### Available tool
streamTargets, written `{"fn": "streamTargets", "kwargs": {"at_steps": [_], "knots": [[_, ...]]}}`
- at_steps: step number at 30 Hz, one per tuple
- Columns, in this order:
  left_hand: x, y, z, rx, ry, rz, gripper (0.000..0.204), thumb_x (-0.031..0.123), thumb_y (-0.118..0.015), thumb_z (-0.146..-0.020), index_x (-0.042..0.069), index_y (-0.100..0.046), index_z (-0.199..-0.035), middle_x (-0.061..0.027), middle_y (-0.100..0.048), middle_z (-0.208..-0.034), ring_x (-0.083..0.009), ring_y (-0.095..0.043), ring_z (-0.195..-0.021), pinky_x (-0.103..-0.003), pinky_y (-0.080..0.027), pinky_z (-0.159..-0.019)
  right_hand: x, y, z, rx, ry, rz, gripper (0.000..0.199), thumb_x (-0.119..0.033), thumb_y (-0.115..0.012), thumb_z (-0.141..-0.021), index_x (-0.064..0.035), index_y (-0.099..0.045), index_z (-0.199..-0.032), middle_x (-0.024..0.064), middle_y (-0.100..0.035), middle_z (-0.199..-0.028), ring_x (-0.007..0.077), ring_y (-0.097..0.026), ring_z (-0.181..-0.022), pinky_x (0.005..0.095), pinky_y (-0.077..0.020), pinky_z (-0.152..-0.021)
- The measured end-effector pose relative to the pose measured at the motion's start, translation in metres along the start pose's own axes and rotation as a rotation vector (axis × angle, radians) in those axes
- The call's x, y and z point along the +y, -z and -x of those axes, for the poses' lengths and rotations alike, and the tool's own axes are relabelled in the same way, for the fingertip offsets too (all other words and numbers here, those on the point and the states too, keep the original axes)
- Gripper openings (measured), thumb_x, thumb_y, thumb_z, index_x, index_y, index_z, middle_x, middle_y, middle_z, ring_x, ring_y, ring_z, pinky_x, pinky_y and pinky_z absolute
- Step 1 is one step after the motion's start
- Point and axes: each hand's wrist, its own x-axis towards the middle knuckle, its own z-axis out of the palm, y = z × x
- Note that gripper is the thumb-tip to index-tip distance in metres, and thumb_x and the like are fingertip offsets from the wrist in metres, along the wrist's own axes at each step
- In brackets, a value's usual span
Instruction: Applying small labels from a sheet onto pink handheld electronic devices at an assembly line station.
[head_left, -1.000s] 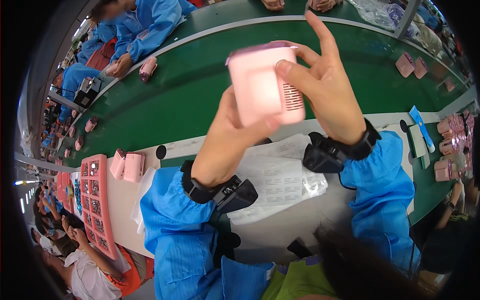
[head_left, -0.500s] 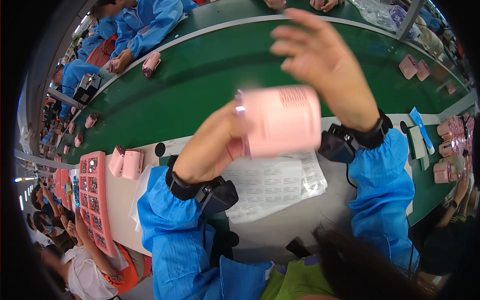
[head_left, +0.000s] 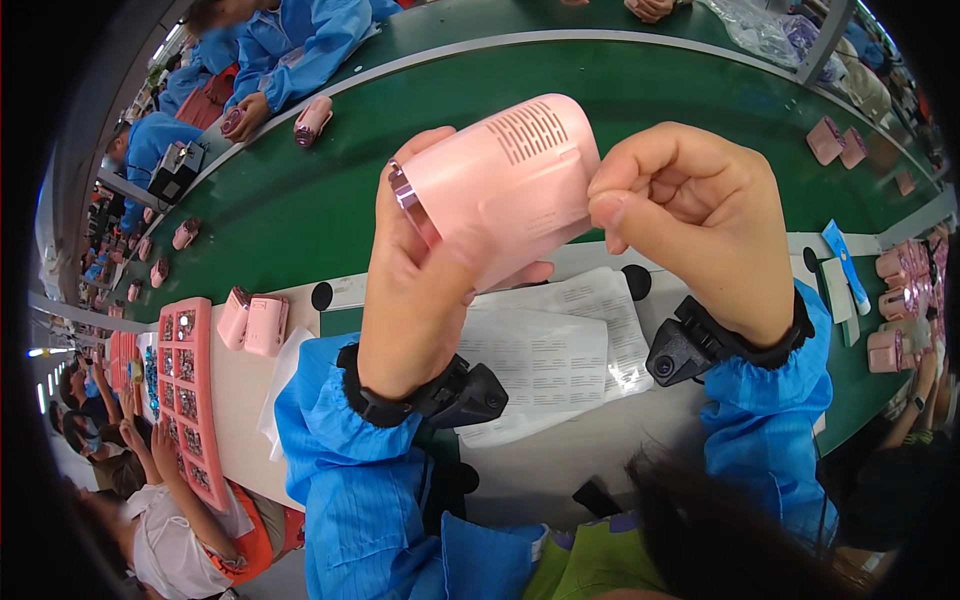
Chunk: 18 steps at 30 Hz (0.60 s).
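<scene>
My left hand (head_left: 412, 290) is wrapped round a pink plastic device housing (head_left: 510, 185) and keeps it tilted above the bench. The housing has rows of vent slots near its right end and a shiny purple ring on its left end. At the right end, my right hand (head_left: 700, 205) has thumb and forefinger pinched together against or just beside the housing's edge. What lies in that pinch, if anything, is too small to make out. Below the hands lie white printed label sheets (head_left: 545, 360) in a clear sleeve.
Beyond the hands runs a green conveyor belt (head_left: 700, 90) carrying several pink housings. On the left are two pink housings (head_left: 265, 325) and a pink compartment tray (head_left: 190, 400) of small parts. A blue tube (head_left: 845, 262) and more housings (head_left: 890, 350) lie on the right. Co-workers sit around.
My right hand has come down from above the belt to the housing's right end, its fingers closing to a pinch. The housing has tilted, right end up, in my left hand.
</scene>
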Motion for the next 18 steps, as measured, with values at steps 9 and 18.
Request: {"fn": "streamTargets", "kwargs": {"at_steps": [9, 18], "knots": [[0.0052, -0.0098, 0.0032, 0.049, -0.026, -0.149, 0.067, -0.005, -0.062, -0.066, 0.006, -0.024, -0.120, -0.0129, -0.045, -0.113, -0.0243, -0.054, -0.096, -0.033, -0.053, -0.068, -0.0021, -0.0023, 0.0023, 0.015, 0.078, 0.156, 0.009, 0.003, -0.059, -0.074, 0.0036, -0.056, -0.083, 0.0054, -0.058, -0.075, 0.0066, -0.052, -0.063, 0.0163, -0.0423, -0.056], [0.0024, -0.0098, 0.0023, 0.024, -0.056, -0.177, 0.063, -0.002, -0.062, -0.070, 0.006, -0.024, -0.120, -0.0130, -0.045, -0.112, -0.0236, -0.054, -0.095, -0.032, -0.053, -0.067, -0.0006, -0.0025, 0.0033, 0.045, 0.123, 0.213, 0.008, 0.003, -0.060, -0.074, 0.0041, -0.056, -0.081, 0.0056, -0.058, -0.075, 0.0065, -0.053, -0.062, 0.0161, -0.0426, -0.055]]}}
